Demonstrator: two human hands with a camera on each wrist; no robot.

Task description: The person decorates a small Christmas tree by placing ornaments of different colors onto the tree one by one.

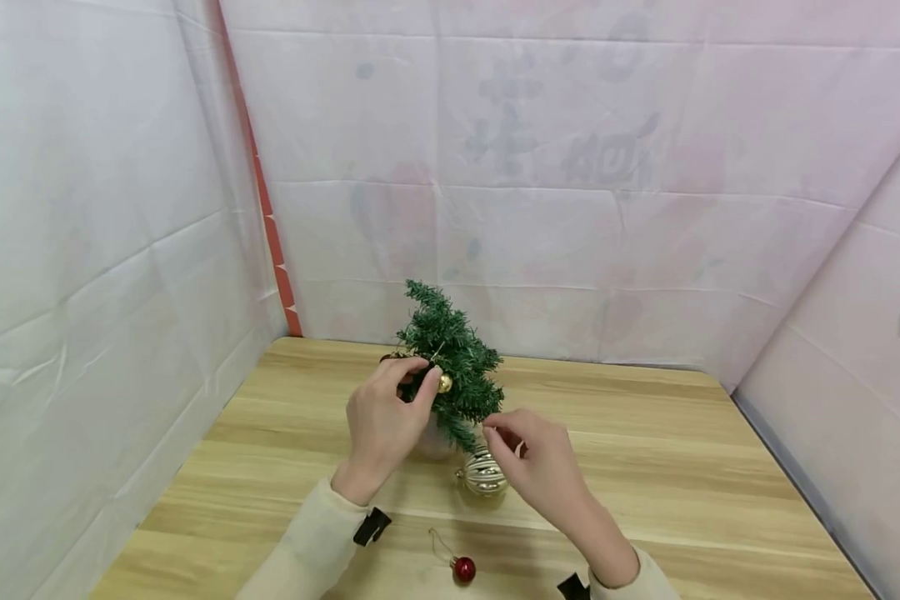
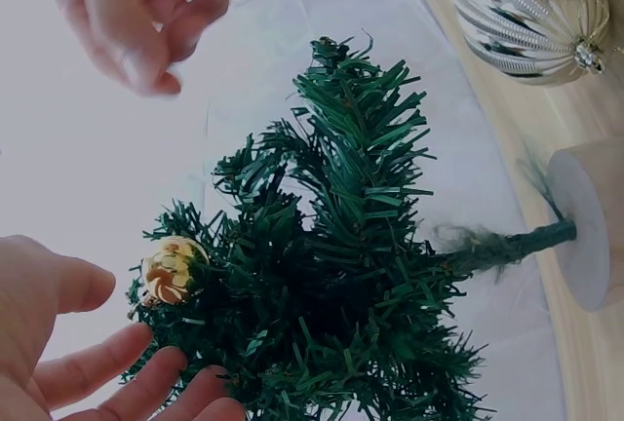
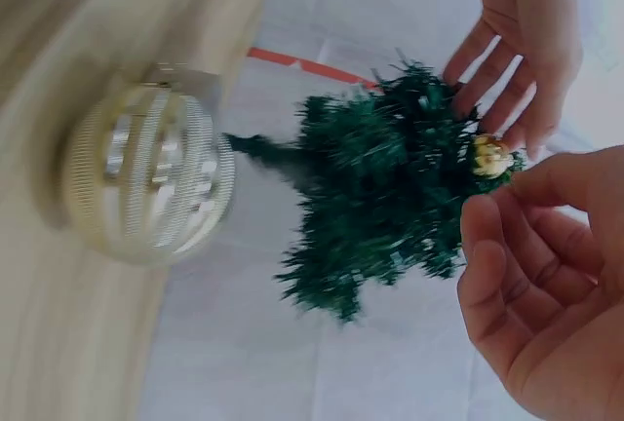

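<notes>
A small green artificial Christmas tree (image 1: 453, 350) stands on a pale round base (image 2: 585, 226). A small gold ball ornament (image 2: 174, 270) hangs among its branches near the top. My left hand (image 1: 390, 408) is beside the ornament, its thumb and fingers apart in the left wrist view; some fingertips touch or nearly touch the branches. My right hand (image 1: 536, 458) hovers to the right of the tree in the head view. Its fingers (image 3: 487, 270) are loosely bent, with nothing visible between them. Near the base lies a large silver-gold ribbed ball ornament (image 1: 484, 473).
A small red ball ornament (image 1: 463, 570) with a string loop lies on the wooden table (image 1: 645, 467) at the front. White cloth (image 1: 540, 208) surrounds the table at the back and sides. A red strip (image 1: 270, 225) runs down the back left corner.
</notes>
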